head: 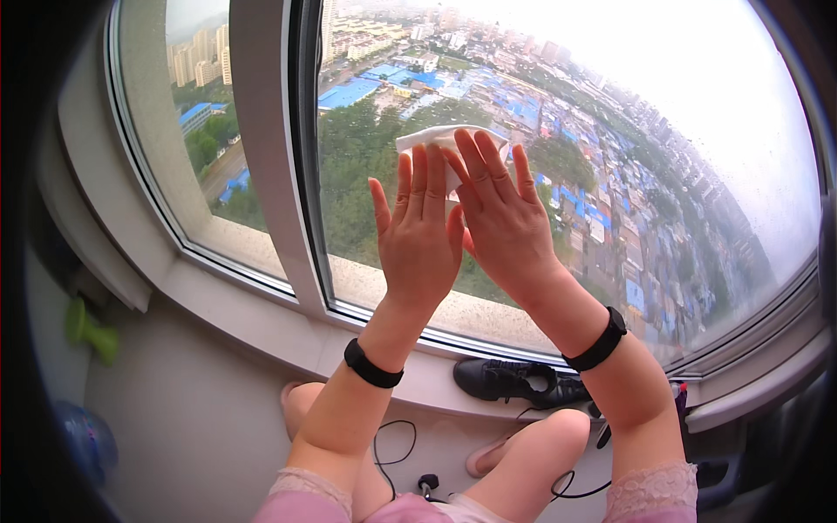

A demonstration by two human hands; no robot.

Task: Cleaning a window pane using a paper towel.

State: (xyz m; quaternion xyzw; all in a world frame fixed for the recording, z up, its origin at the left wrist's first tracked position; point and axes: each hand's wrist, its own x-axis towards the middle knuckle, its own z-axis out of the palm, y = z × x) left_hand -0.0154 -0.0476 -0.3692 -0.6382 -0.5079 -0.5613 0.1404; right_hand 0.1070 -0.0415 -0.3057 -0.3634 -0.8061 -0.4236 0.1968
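Observation:
A white cloth or wipe (451,136) lies against the large window pane (654,131). My left hand (418,235) is flat, its fingertips pressing the cloth's left part to the glass. Beside it, my right hand (507,222) holds the right part of the same cloth with spread fingers. The two hands nearly meet at the thumbs, and they hide much of the cloth. Each wrist carries a black band. Small water drops show on the pane, and buildings and trees lie far below outside.
Black shoes (516,380) rest on the window ledge (255,327) below my right forearm. A thick window post (261,131) divides the panes. Black cables (395,461) lie by my legs. At left are a green plastic object (91,332) and a large blue water bottle (85,441).

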